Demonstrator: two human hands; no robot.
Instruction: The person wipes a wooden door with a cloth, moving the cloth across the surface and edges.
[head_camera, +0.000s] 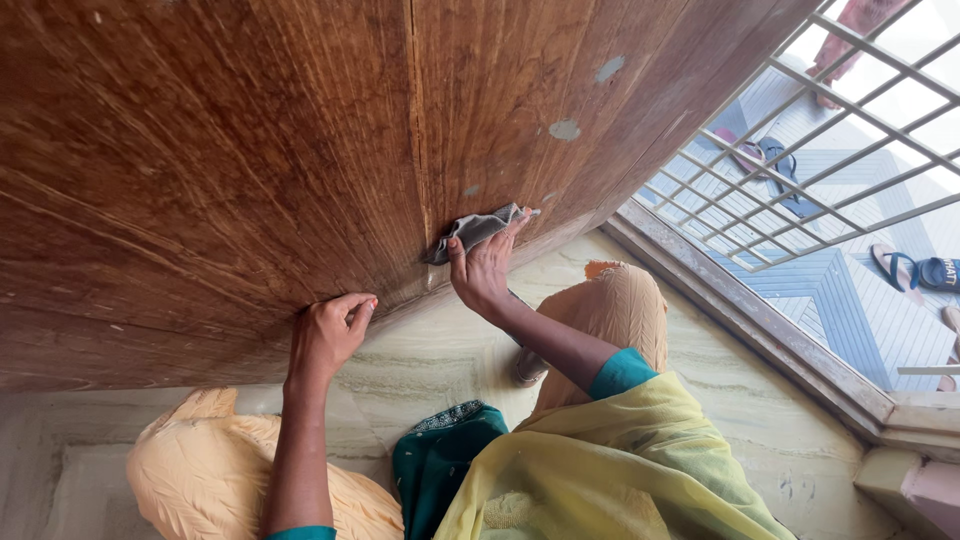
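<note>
My right hand (482, 270) presses a grey cloth (476, 228) flat against the lower part of a brown wooden door (250, 150), near its vertical seam. My left hand (328, 335) rests lower and to the left, fingers curled over the door's bottom edge, holding nothing else. Both arms reach up from teal cuffs. I am crouched on the floor, my knees in peach fabric and a yellow-green scarf across my lap.
Pale marble floor (420, 370) lies under the door. A metal window grille (830, 150) with a wooden frame stands to the right. Beyond it, sandals (905, 270) and slippers (770, 165) lie on grey paving. Another person's foot shows at the top right.
</note>
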